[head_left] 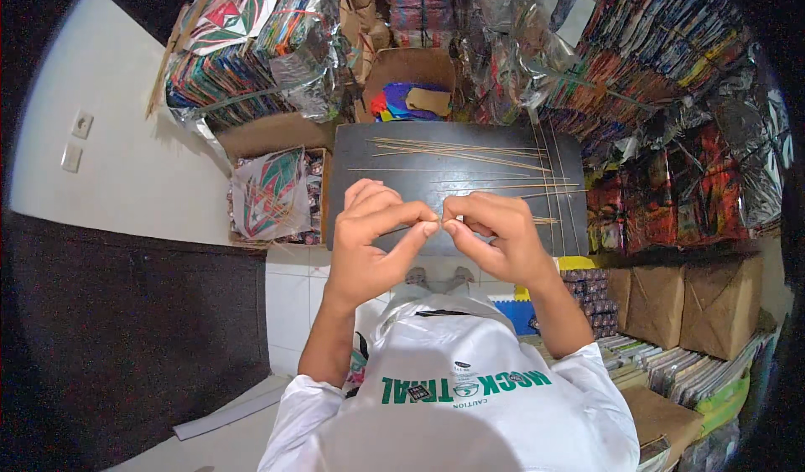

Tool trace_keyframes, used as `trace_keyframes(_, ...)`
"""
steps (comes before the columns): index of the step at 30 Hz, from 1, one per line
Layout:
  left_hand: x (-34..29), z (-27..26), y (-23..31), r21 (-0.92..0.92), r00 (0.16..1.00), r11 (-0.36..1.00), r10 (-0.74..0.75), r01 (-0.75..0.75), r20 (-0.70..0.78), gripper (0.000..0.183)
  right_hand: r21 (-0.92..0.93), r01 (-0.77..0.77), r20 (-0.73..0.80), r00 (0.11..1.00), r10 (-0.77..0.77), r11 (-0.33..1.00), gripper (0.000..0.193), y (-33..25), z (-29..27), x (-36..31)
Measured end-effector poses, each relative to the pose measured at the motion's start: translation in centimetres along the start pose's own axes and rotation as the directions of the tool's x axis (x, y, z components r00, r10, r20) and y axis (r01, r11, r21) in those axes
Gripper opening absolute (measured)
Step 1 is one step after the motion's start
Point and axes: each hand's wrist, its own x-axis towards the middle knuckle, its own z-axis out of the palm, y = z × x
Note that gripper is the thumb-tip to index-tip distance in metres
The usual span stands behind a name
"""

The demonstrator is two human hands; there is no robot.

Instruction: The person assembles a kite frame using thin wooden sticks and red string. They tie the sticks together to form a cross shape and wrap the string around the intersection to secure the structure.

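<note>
Head view: the left hand (373, 229) and right hand (499, 233) were raised at the near side of the dark table (356, 153). Each thumb and index finger pressed together at the tips; whether they pinched anything could not be determined. Thin sticks (470, 146) lay across the table. Left of the table, an open cardboard box (326, 191) contained a patterned sheet (272, 187) over small items. Beyond the table, a brown box (415, 61) held blue material (411, 93) and a tan piece (428, 101). Brown cartons (721, 304) stood to the table's near right, contents hidden.
</note>
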Motion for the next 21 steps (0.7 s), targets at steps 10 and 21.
trace_keyframes(10,0.3,-0.1,-0.3,0.060,0.999,0.998,0.013,-0.016,0.041,0.011,0.225,-0.100,-0.077,0.990,0.120,0.969,0.015,1.9,2.0,-0.7)
trace_keyframes(21,-0.3,0.1,-0.4,0.174,1.000,0.985,0.015,-0.010,-0.023,0.006,0.647,-0.215,-0.176,0.891,0.418,0.731,0.008,3.1,5.4,-2.4)
